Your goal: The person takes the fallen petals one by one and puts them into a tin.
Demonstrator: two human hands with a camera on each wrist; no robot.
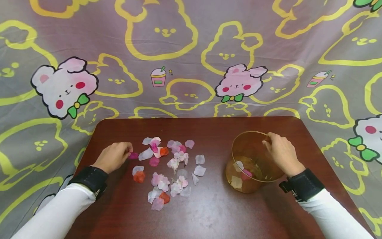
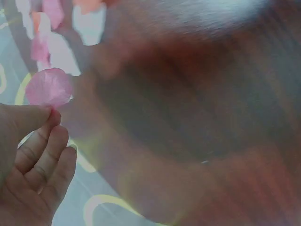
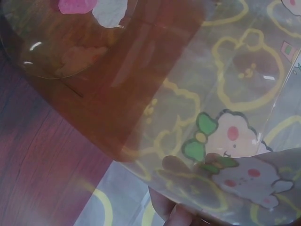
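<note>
Loose pink, white and red petals [image 1: 167, 167] lie scattered over the middle of a dark wooden table [image 1: 209, 212]. My left hand [image 1: 114, 155] pinches a dark pink petal [image 1: 133, 155] at the left edge of the pile; the left wrist view shows that petal [image 2: 49, 87] held between thumb and fingertip. My right hand [image 1: 280, 151] grips the far rim of a clear amber plastic cup [image 1: 252, 162], which is tilted toward the pile. A few petals [image 1: 243, 172] lie inside the cup [image 3: 117, 94].
A grey cloth printed with yellow and pink cartoon rabbits [image 1: 191, 59] hangs behind and around the table. The table's rounded far corners sit close to it. Bare wood stretches along the near edge.
</note>
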